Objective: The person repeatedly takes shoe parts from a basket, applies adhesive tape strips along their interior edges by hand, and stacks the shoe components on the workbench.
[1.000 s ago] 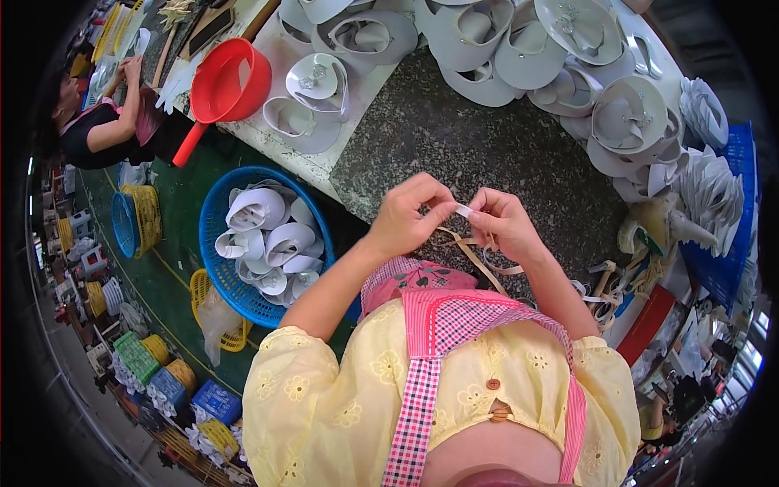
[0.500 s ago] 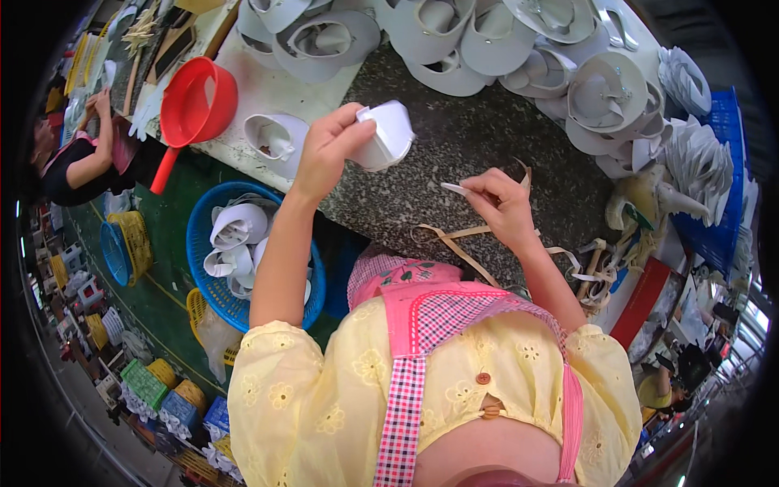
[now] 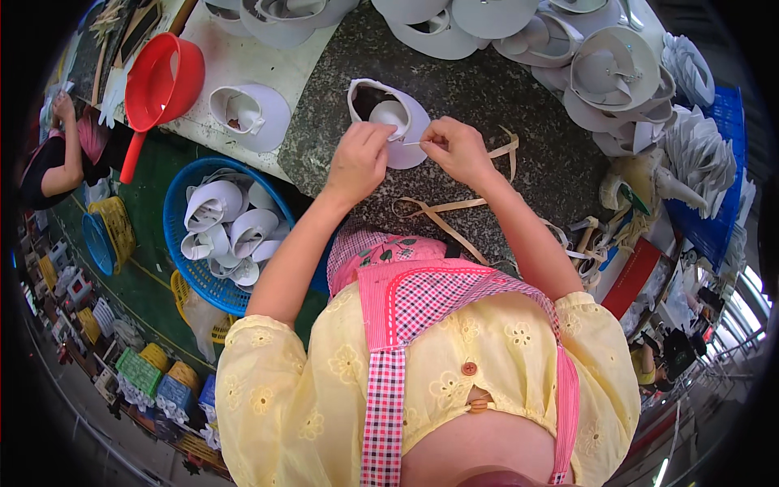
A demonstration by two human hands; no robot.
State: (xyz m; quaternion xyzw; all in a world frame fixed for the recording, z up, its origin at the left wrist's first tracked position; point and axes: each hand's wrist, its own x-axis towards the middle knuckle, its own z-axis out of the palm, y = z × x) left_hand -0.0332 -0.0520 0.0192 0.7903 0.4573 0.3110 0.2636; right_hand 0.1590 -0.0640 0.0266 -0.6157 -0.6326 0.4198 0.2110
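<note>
A white visor-shaped piece (image 3: pixel 417 122), with a rounded brim and a ring-like band, rests on the speckled dark stone slab (image 3: pixel 324 114) in front of me. The fingers of my left hand (image 3: pixel 357 165) are closed on its near side, by the band. Just to the right, my right hand (image 3: pixel 459 152) pinches a thin white strip (image 3: pixel 411 144) that reaches to the visor's near edge. My fingertips hide the spot between the two hands. A beige tape (image 3: pixel 438 209) lies loosely on the slab near my right forearm.
Several more visors (image 3: pixel 618 69) are heaped along the slab's far and right sides. Another visor (image 3: pixel 251 118) and a red dipper (image 3: pixel 162 81) sit on the left. A blue basket (image 3: pixel 174 235) below holds visors. Someone (image 3: pixel 61 154) works at far left.
My left hand has lowered the visor onto the slab and moved slightly right and nearer. My right hand has come left with the thin strip, meeting the visor's edge.
</note>
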